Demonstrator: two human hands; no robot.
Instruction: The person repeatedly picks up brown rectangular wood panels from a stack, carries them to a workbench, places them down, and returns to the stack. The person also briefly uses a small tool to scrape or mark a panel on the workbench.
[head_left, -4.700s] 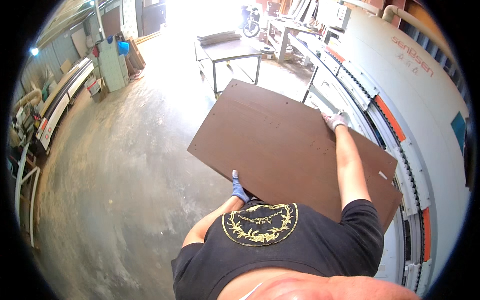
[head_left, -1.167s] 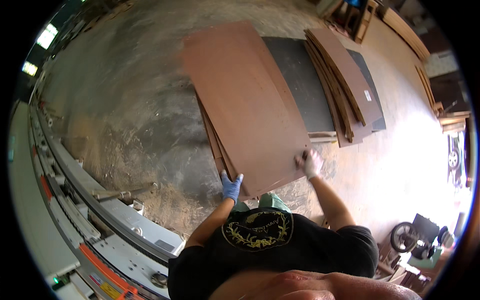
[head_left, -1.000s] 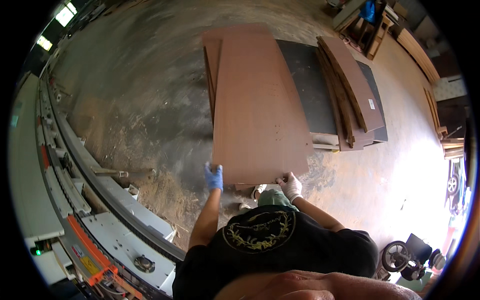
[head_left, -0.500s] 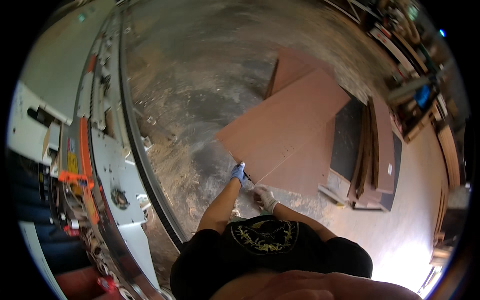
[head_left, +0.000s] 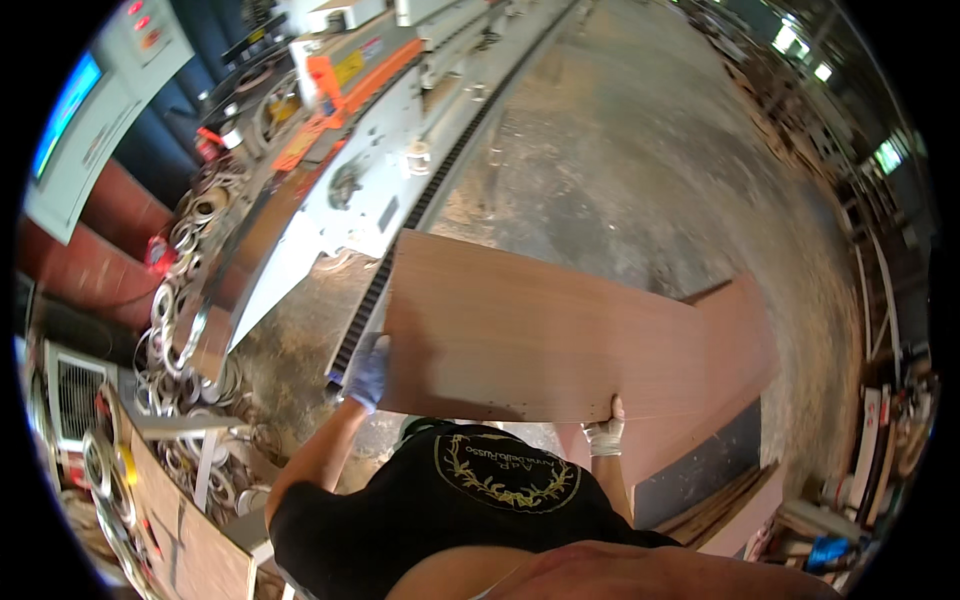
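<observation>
A large reddish-brown wood panel is held up in front of me, its left end close to the machine's black segmented track. My left hand, in a blue glove, is closed on the panel's left edge near the close corner. My right hand, in a white glove, grips the near long edge further right, its thumb on the upper face. Small dark holes run along that near edge. Beneath and to the right, another brown panel lies on the stack, partly hidden by the held one.
To the left stands a long machine with orange parts and a black segmented track. Rolls of edging strip crowd its side. A wooden bench is at lower left. Dark sheet and narrow boards lie lower right.
My view has turned left toward the machine. The top panel has been lifted and swung left off the stack. My right hand, formerly just beside the panel's corner, now grips its near edge.
</observation>
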